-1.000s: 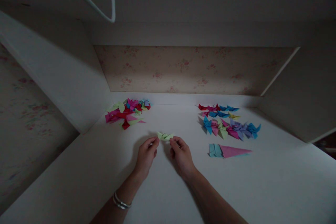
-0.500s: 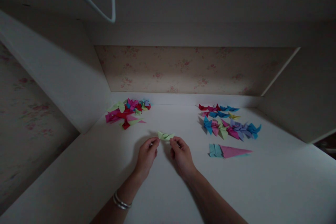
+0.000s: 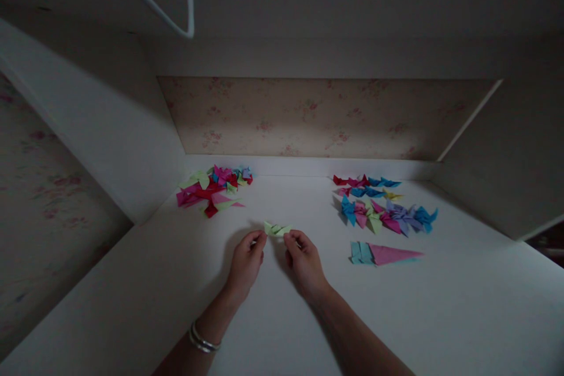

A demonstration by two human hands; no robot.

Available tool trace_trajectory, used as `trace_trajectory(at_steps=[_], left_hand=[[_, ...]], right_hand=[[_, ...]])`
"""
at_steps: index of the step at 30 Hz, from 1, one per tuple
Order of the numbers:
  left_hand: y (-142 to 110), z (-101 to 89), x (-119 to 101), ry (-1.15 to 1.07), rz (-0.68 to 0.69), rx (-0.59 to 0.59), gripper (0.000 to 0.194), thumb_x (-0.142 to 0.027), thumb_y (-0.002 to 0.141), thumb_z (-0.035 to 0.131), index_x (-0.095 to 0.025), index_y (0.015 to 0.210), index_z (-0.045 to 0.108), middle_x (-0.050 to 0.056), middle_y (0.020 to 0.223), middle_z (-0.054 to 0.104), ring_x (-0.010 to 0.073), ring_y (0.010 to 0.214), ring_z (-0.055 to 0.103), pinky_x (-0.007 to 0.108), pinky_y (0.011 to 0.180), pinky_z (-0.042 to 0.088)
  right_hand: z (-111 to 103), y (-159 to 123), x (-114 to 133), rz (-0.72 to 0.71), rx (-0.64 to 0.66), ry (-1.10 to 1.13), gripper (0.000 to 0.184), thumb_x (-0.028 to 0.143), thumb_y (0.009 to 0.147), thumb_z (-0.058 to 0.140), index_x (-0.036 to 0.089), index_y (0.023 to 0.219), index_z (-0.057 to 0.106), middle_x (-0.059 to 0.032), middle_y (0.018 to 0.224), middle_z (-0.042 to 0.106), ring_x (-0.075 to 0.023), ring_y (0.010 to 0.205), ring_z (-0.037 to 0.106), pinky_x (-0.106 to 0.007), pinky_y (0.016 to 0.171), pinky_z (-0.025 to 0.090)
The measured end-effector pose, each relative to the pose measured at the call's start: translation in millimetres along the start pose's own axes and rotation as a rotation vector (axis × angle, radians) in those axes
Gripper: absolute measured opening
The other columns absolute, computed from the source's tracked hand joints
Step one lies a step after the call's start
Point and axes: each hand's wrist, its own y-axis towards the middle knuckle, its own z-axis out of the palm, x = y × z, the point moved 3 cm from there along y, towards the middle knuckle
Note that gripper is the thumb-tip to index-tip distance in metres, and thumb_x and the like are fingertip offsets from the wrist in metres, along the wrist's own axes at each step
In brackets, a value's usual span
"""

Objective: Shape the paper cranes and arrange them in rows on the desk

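Observation:
A small pale green folded paper piece (image 3: 277, 228) lies on the white desk (image 3: 273, 317) in front of me. My left hand (image 3: 245, 262) pinches its left end with fingers curled. My right hand (image 3: 304, 262) pinches its right end in the same way. A silver bracelet (image 3: 201, 338) sits on my left wrist.
A loose heap of folded paper pieces (image 3: 213, 188) in pink, red and green lies at the back left. Rows of joined coloured pieces (image 3: 382, 205) lie at the back right, with a blue and pink folded strip (image 3: 382, 253) nearer me. Side panels wall the desk on both sides.

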Motion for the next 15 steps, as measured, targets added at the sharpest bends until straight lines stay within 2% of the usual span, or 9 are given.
trace_trajectory(at_steps=[15], left_hand=[[2.3,-2.0,4.3,0.013,0.005,0.008,0.041,-0.052,0.079,0.058,-0.013,0.094,0.06,-0.009,0.052,0.035,0.0061,0.043,0.029,0.017,0.039,0.022]], right_hand=[[2.4,-0.4,2.5,0.011,-0.004,0.015,0.036,0.053,0.075,0.064,0.019,0.086,0.059,0.0092,0.046,0.04,-0.0068,0.04,0.032,-0.02,0.038,0.022]])
